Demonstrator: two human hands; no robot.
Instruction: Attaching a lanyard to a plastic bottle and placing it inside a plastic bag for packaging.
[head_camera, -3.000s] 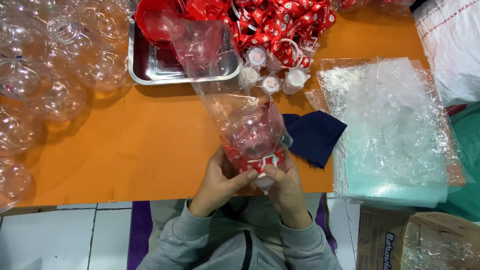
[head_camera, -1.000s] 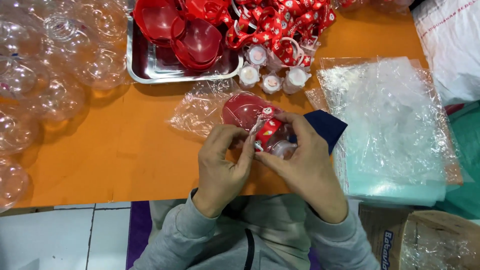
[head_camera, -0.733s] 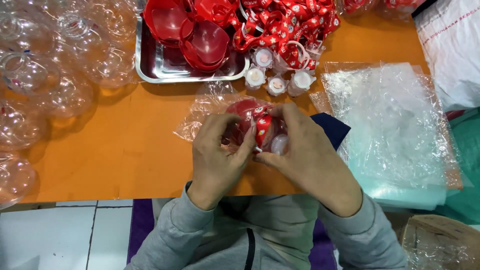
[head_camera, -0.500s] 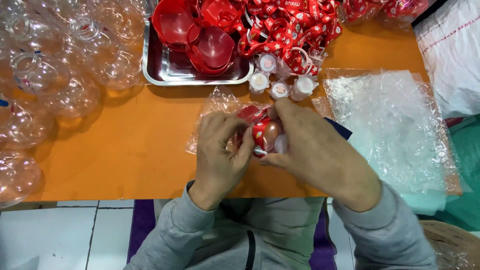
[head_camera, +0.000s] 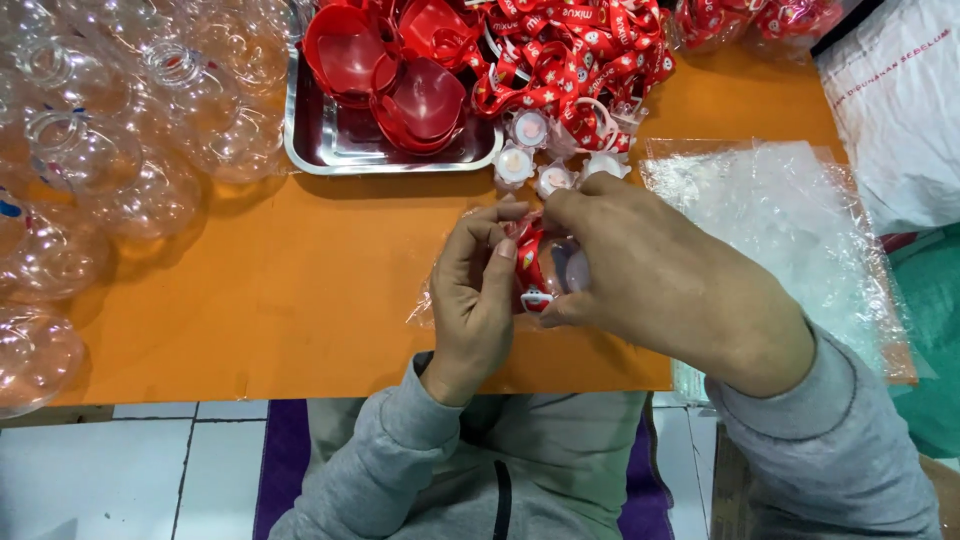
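Note:
Both my hands hold one small bagged bundle (head_camera: 545, 270) over the orange table (head_camera: 300, 290): a clear plastic bag with a red lid, a red patterned strap and a white cap inside. My left hand (head_camera: 475, 295) grips its left side, fingers curled. My right hand (head_camera: 650, 270) covers its right side and top, thumb under the bundle. Most of the bag is hidden between my hands.
A steel tray (head_camera: 340, 140) with red bowl-shaped lids (head_camera: 400, 80) stands at the back. Red straps (head_camera: 570, 50) are heaped beside it, with small white caps (head_camera: 530, 150) in front. Clear plastic bottles (head_camera: 100, 170) crowd the left. A stack of clear bags (head_camera: 790, 220) lies at the right.
The bag was held upright near the table edge, then laid flat. My hands have closed in around it and folded the plastic tight about the red contents.

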